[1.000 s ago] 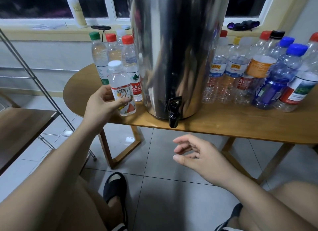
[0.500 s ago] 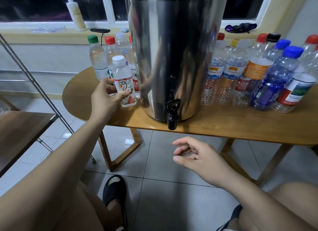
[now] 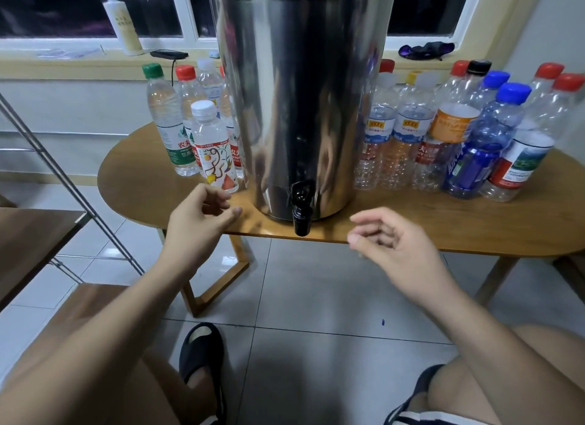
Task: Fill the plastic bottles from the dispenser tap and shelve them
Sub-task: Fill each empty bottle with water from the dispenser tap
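Beneath the window (image 3: 47, 9), wooden table (image 3: 474, 228) on pale tiles (image 3: 316, 282); left hand (image 3: 196, 218) and right hand (image 3: 399, 244) loosely curled, empty.

Windowsill (image 3: 95, 64): cream pump bottle (image 3: 123, 25), upright; flat black device (image 3: 169, 54) with cable hanging down; crumpled dark purple cloth (image 3: 425, 50). Oval wooden bench (image 3: 133, 177), angled legs. Grey tiled floor (image 3: 316, 291): black open-toe sandal (image 3: 201, 351)

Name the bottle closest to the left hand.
The white-capped bottle with the colourful fruit label, frontmost of those left of the dispenser, just beyond the left hand; the rest stand behind it.
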Demonstrator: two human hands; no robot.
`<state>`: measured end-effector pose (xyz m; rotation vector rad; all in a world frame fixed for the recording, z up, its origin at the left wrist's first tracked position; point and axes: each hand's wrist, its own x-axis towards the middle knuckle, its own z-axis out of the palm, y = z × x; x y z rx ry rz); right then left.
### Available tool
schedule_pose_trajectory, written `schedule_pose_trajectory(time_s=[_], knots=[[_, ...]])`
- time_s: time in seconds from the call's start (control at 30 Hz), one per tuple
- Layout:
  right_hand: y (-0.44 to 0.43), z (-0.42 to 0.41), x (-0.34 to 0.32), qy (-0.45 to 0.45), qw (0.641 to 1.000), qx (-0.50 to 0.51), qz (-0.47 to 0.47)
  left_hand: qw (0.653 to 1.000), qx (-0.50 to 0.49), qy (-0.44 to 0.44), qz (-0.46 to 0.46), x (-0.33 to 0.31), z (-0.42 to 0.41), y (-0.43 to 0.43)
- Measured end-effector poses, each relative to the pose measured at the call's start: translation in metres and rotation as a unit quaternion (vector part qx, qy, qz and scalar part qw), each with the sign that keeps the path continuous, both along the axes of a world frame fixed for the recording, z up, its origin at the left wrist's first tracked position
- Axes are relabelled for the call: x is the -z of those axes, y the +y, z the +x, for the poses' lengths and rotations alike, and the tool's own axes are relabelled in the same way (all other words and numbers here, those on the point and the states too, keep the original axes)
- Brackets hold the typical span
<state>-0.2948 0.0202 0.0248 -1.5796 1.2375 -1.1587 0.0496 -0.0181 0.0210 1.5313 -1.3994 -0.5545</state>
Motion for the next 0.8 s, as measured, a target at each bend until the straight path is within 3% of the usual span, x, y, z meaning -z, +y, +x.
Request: schedule_pose_trajectory(time_s=[0.3, 0.43, 0.57, 0.67, 0.8], knots=[[-0.025, -0.074, -0.020, 0.023, 0.981, 0.187, -0.056, 0.978, 0.165, -0.126, -0.008, 0.011, -0.047, 0.027], [-0.050, -0.130, -0.012, 0.025, 0.941, 0.324, -0.095, 0.965, 0.188, -0.180, -0.015, 0.018, -0.053, 0.026], [-0.075, -0.179, -0.001, 0.032, 0.893, 0.440, -0.090, 0.965, 0.197, -0.173, -0.016, 0.020, -0.053, 0.024], [-0.088, -0.195, 0.005, 0.053, 0.878, 0.472, -0.056, 0.965, 0.197, -0.173, -0.015, 0.021, -0.053, 0.023], [-0.102, -0.201, 0.007, 0.063, 0.898, 0.434, -0.025, 0.964, 0.200, -0.175, -0.019, 0.021, -0.052, 0.023]])
